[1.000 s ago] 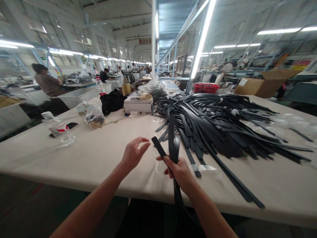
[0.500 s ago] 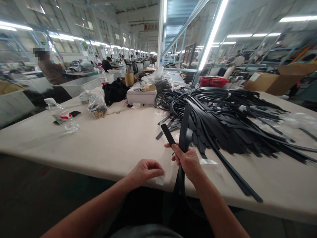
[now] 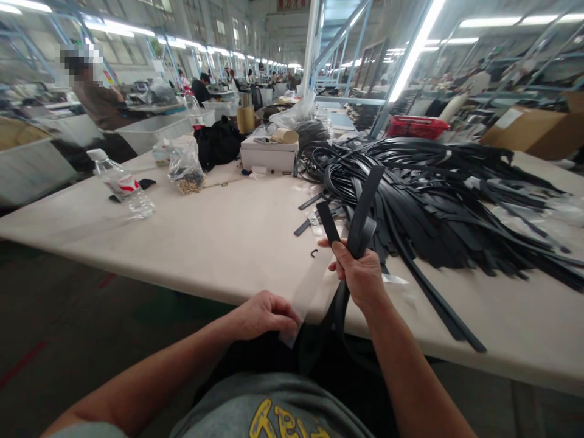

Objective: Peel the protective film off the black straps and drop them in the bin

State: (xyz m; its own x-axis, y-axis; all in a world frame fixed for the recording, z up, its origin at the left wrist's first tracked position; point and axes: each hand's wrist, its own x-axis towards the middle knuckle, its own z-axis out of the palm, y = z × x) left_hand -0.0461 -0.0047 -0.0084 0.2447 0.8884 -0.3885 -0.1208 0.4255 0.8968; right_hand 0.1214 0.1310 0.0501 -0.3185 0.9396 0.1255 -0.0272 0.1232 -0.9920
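Observation:
My right hand (image 3: 365, 274) is closed around a black strap (image 3: 368, 188), thumb on top. One flat end of it points up to the left, a curled part rises above the fist, and more length hangs past the table edge. My left hand (image 3: 264, 313) pinches a strip of clear plastic film (image 3: 311, 286) that stretches up towards the right hand. Whether the film is attached to the strap is hidden. On the table just beyond lies a small black open loop (image 3: 314, 253). A large heap of black straps (image 3: 433, 225) spreads to the right.
A plastic bottle (image 3: 125, 185) leans at the left of the pale table (image 3: 205, 243). Towards the back are a bag of small parts (image 3: 186, 170), a black bag (image 3: 219, 143), a white box (image 3: 269, 155) and a red basket (image 3: 417, 126). A person (image 3: 95, 100) is at the far left.
The view has tilted down and swung slightly left. My left hand has moved away from the right one, and a longer stretch of film shows between them. The right hand keeps its hold on the strap.

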